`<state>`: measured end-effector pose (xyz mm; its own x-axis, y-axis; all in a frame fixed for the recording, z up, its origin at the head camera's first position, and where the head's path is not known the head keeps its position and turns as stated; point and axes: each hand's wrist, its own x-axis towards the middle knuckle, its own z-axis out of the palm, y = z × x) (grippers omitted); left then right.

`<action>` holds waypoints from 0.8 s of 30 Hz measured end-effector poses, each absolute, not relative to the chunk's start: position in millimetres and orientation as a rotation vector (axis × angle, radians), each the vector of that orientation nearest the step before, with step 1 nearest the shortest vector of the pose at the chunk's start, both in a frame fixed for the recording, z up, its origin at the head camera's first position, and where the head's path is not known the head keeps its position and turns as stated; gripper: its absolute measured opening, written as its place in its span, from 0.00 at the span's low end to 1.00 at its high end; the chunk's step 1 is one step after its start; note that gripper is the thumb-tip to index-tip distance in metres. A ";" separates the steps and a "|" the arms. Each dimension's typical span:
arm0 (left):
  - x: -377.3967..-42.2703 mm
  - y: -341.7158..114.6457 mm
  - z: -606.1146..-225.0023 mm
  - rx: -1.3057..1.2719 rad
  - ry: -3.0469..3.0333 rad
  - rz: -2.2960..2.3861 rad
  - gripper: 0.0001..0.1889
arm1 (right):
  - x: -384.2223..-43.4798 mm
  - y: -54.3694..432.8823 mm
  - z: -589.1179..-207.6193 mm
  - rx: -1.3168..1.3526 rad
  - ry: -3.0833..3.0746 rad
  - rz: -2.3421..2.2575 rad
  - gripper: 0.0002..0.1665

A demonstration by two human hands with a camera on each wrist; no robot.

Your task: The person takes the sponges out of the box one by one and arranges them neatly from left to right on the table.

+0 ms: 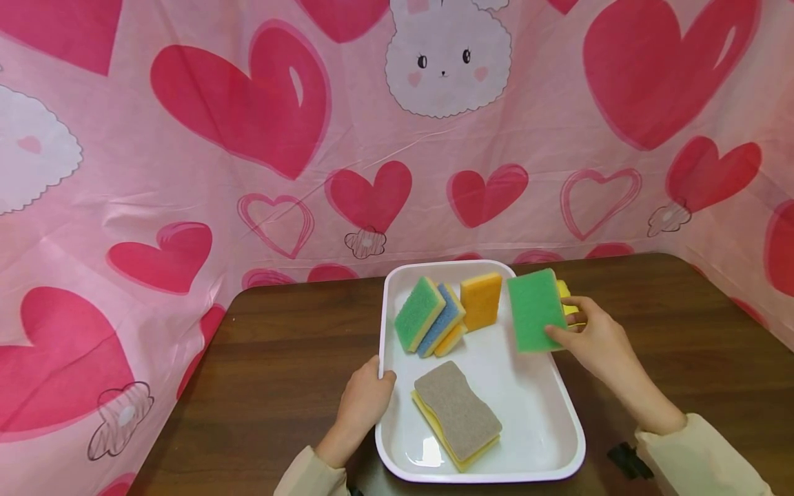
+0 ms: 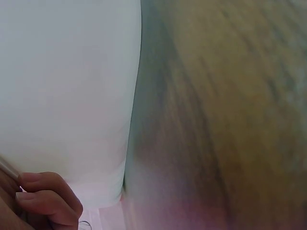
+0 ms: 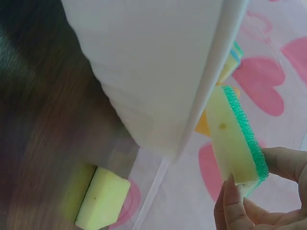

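Observation:
My left hand [image 1: 367,393] grips the left rim of a white tray [image 1: 573,441]; in the left wrist view its curled fingers [image 2: 53,203] are at the tray's edge. With thumb and fingers, my right hand [image 1: 592,337] pinches a green-faced sponge [image 1: 536,313] over the tray's right rim. The right wrist view shows this sponge's pale yellow foam [image 3: 230,139]. Inside the tray, a green sponge [image 1: 418,313], a blue sponge [image 1: 443,320] and an orange one [image 1: 451,339] lean together. Another orange sponge [image 1: 481,301] stands at the back, and a wavy-sided grey-and-yellow sponge [image 1: 459,410] lies in front.
A yellow sponge [image 3: 103,199] sits on the dark wooden table [image 1: 701,331] right of the tray, partly behind my right hand in the head view. Pink heart-print cloth [image 1: 372,124] hangs behind the table. A black object [image 1: 629,460] is beside the right sleeve.

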<state>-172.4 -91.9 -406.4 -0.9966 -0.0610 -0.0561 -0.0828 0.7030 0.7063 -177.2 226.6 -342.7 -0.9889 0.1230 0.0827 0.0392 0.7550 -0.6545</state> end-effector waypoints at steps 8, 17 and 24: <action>-172.2 -91.8 -406.5 -0.131 2.855 1.202 0.14 | -182.0 242.2 -347.6 -0.134 -2.728 0.991 0.33; -172.1 -91.6 -405.8 -0.136 2.848 1.199 0.15 | -187.0 260.7 -351.1 -0.229 -2.683 1.058 0.33; -171.9 -92.1 -405.6 -0.140 2.832 1.205 0.15 | -191.0 273.7 -353.8 -0.264 -2.648 1.087 0.33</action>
